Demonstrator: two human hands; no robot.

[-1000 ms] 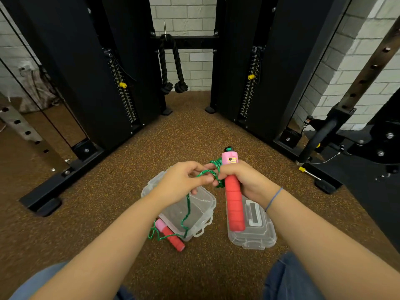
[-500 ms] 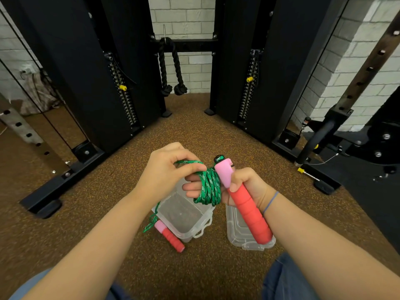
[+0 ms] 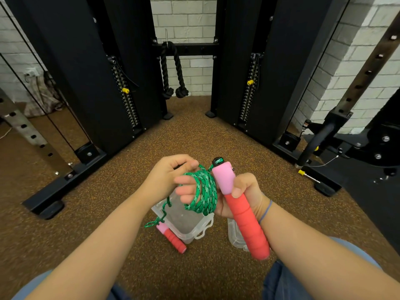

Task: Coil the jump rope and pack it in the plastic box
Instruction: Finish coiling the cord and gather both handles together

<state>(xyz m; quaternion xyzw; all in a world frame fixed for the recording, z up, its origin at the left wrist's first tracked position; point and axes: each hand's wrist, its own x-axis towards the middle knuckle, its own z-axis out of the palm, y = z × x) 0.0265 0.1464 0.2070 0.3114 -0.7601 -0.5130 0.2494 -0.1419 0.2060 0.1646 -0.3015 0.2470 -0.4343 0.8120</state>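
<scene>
Floor (image 3: 194, 137) btwn the two black towers (image 3: 71, 68) open, clear run fwd. Box (image 3: 184, 221) mouth mostly free from above; rope (image 3: 205, 191) coil + both hands hang over its far edge. 2nd handle (image 3: 173, 237) lies against box's left side. Lid (image 3: 236, 237) on right, partly under held handle (image 3: 244, 215).

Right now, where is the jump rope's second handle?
In the head view the second handle lies on the floor, low and left of centre, against the near-left side of the open plastic box, below the left hand.
</scene>
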